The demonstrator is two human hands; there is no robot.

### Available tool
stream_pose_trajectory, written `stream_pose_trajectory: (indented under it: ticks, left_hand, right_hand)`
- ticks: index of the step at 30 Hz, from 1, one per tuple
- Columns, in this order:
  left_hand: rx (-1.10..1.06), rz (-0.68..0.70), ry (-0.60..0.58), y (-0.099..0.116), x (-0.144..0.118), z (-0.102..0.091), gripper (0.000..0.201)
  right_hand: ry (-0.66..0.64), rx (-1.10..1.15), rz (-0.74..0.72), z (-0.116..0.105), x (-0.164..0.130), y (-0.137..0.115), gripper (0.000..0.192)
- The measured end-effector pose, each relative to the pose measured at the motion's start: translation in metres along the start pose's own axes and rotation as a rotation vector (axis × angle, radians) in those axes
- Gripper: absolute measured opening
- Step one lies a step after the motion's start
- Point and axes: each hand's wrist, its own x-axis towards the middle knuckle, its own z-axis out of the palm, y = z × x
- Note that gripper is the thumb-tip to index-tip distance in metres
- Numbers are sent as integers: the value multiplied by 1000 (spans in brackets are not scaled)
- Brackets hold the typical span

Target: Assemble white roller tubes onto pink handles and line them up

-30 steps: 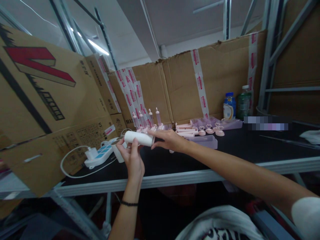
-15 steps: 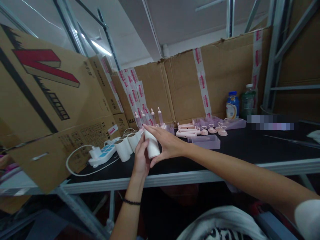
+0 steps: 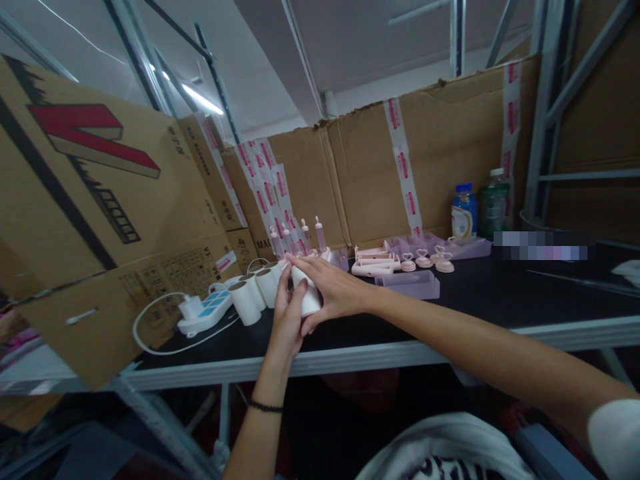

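Note:
Both hands hold one white paper roll [image 3: 311, 301] above the front part of the black table. My left hand [image 3: 289, 303] is closed round its left side, with the thumb laid across it. My right hand [image 3: 337, 290] grips it from the right, fingers over the upper end and thumb by the lower end. The hands hide much of the roll. Just left of them several white rolls [image 3: 245, 303] stand with brown cores showing. Behind the hands, several pink-tipped upright pieces [image 3: 320, 233] rise.
A white power strip [image 3: 210, 310] with a plug and looping cable lies at the left. Pink handle-like parts [image 3: 375, 267], heart-topped pink pieces [image 3: 423, 258] and a clear purple case [image 3: 410, 285] lie right of the hands. Bottles [image 3: 465, 212] stand behind. Cardboard walls [image 3: 360, 173] enclose the table.
My left hand has shifted slightly right and its thumb has moved further across the roll, covering more of it. My right hand keeps nearly the same place.

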Motion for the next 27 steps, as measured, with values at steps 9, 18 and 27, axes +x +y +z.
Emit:
stream_pose_trajectory:
  ticks: [9, 18, 27]
  left_hand:
    - [4, -61, -20, 4, -3, -1, 71]
    - [15, -88, 1, 5, -2, 0, 70]
    - [16, -86, -4, 6, -2, 1, 70]
  right_hand:
    - [195, -67, 202, -43, 6, 26, 63]
    - [-560, -375, 914, -116, -32, 69, 26]
    - [-507, -448, 996, -111, -35, 79, 26]
